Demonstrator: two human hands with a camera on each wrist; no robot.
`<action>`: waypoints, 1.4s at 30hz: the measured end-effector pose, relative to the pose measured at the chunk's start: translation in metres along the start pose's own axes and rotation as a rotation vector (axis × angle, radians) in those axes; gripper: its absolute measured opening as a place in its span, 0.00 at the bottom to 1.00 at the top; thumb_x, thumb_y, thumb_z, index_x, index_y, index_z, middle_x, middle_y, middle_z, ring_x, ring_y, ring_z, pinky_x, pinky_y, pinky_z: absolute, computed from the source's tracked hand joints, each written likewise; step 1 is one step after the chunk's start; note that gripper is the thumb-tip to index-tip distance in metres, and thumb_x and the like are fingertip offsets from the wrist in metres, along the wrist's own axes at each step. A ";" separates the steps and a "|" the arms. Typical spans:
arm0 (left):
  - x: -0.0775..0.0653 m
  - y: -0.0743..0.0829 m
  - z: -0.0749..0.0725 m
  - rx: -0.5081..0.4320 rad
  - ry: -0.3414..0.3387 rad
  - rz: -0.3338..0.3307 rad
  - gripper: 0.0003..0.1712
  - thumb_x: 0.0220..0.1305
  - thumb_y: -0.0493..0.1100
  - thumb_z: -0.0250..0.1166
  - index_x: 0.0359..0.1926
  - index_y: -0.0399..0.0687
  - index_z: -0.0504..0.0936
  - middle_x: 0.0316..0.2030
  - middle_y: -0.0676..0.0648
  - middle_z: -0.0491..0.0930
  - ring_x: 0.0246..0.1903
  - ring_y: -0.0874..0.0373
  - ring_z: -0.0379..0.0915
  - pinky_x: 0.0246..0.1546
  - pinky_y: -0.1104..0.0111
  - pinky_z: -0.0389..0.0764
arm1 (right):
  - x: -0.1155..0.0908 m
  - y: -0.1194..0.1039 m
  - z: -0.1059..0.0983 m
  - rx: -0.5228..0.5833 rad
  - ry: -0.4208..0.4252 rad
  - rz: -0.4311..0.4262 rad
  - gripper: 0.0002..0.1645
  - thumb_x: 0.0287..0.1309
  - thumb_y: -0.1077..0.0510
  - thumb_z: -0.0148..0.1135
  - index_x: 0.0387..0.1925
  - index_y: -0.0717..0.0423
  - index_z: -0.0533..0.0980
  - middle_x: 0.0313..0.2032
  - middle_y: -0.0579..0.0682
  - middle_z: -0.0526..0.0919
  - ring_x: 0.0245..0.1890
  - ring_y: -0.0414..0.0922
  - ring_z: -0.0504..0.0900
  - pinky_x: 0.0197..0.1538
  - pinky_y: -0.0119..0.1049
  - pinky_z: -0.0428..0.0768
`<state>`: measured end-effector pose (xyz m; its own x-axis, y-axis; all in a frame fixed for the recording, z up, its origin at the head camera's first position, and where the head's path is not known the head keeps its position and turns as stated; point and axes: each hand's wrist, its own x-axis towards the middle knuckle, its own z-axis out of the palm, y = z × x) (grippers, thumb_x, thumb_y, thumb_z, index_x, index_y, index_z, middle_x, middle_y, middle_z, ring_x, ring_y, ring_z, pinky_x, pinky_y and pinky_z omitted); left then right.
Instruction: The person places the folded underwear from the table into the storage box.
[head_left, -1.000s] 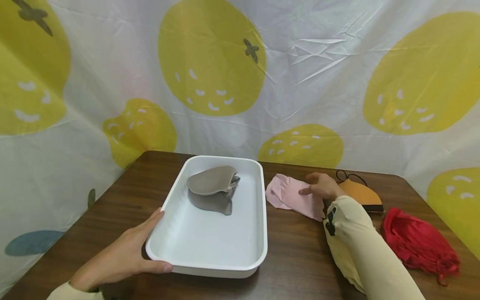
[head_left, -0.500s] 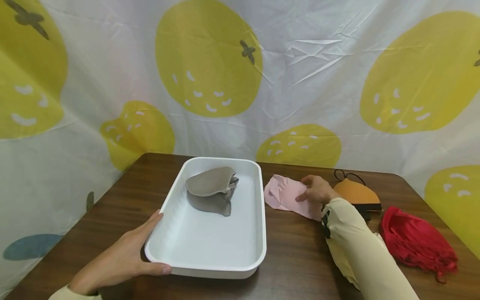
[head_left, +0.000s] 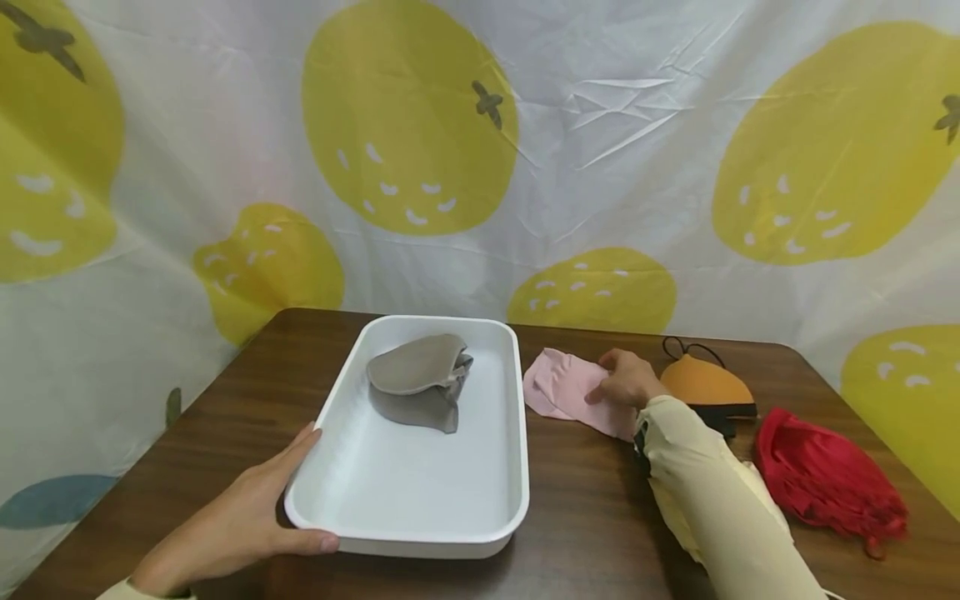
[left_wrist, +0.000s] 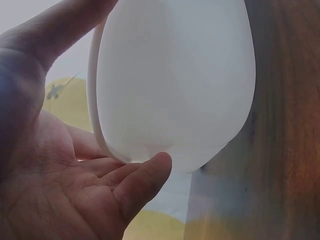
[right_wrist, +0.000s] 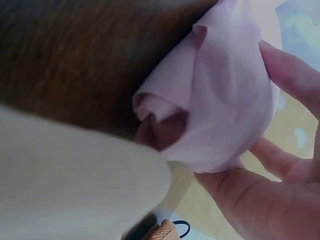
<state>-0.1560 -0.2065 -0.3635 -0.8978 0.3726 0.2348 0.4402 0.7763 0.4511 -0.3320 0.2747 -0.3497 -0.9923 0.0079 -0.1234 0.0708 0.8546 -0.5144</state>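
My left hand (head_left: pixel 236 512) holds the near left corner of a white rectangular tray (head_left: pixel 522 467), thumb along the front wall and fingers at the left side. In the left wrist view the tray's pale wall (left_wrist: pixel 175 75) fills the middle. A folded grey bra (head_left: pixel 416 379) lies in the tray's far half. To the right of the tray, my right hand (head_left: pixel 628 383) grips a folded pink bra (head_left: pixel 566 387) on the table. The right wrist view has thumb and fingers on either side of the pink fabric (right_wrist: pixel 225 100), its edge rolled into a loop.
An orange bra (head_left: pixel 701 382) with a black band and thin black straps lies beyond my right wrist. A red bra (head_left: pixel 825 475) with frilly trim lies nearer, by the right sleeve (head_left: pixel 727 500). Behind the brown table (head_left: pixel 577 500) hangs a lemon-print curtain (head_left: pixel 450 275).
The head view has turned slightly right, so the scene sits a little further left. Both hands stay at the tray and the pink bra.
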 end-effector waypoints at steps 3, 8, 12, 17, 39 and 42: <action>0.000 0.000 0.000 0.000 0.003 0.002 0.73 0.40 0.68 0.79 0.78 0.40 0.52 0.77 0.34 0.56 0.70 0.38 0.65 0.60 0.46 0.75 | 0.000 0.001 0.001 0.010 -0.004 0.016 0.44 0.49 0.53 0.75 0.65 0.64 0.68 0.62 0.70 0.74 0.58 0.63 0.74 0.58 0.54 0.77; 0.001 0.000 0.000 -0.011 0.001 0.005 0.73 0.40 0.67 0.80 0.79 0.40 0.52 0.77 0.34 0.56 0.70 0.37 0.65 0.60 0.45 0.74 | 0.000 0.003 -0.001 0.022 -0.028 0.036 0.45 0.49 0.53 0.75 0.65 0.67 0.67 0.61 0.70 0.74 0.57 0.62 0.75 0.59 0.54 0.76; 0.000 0.001 -0.001 -0.017 -0.003 0.006 0.73 0.40 0.67 0.80 0.79 0.40 0.51 0.77 0.33 0.56 0.70 0.37 0.64 0.60 0.44 0.74 | 0.000 0.002 -0.003 0.027 -0.055 0.059 0.47 0.49 0.53 0.74 0.66 0.71 0.65 0.63 0.72 0.72 0.61 0.64 0.73 0.63 0.56 0.74; 0.000 0.001 -0.001 -0.015 -0.005 -0.002 0.73 0.40 0.67 0.80 0.79 0.40 0.51 0.77 0.33 0.56 0.70 0.37 0.65 0.60 0.43 0.74 | 0.000 0.001 -0.004 0.042 -0.064 0.073 0.51 0.50 0.53 0.73 0.68 0.73 0.61 0.65 0.74 0.68 0.64 0.66 0.70 0.67 0.57 0.72; 0.002 0.002 -0.003 -0.042 -0.007 0.006 0.72 0.41 0.66 0.80 0.79 0.41 0.51 0.76 0.35 0.57 0.68 0.40 0.66 0.60 0.54 0.76 | -0.007 0.012 0.005 0.578 -0.071 0.068 0.48 0.51 0.64 0.67 0.74 0.64 0.60 0.64 0.65 0.72 0.48 0.46 0.75 0.46 0.31 0.78; 0.001 0.002 -0.002 -0.028 -0.005 -0.004 0.72 0.41 0.67 0.79 0.78 0.40 0.53 0.76 0.34 0.58 0.68 0.40 0.67 0.60 0.54 0.76 | -0.008 0.011 0.004 0.613 -0.084 0.050 0.47 0.54 0.63 0.67 0.74 0.66 0.60 0.62 0.64 0.73 0.46 0.44 0.76 0.43 0.28 0.77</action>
<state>-0.1558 -0.2057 -0.3612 -0.8998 0.3716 0.2288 0.4364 0.7635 0.4761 -0.3226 0.2820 -0.3576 -0.9768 -0.0217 -0.2132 0.1869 0.4006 -0.8970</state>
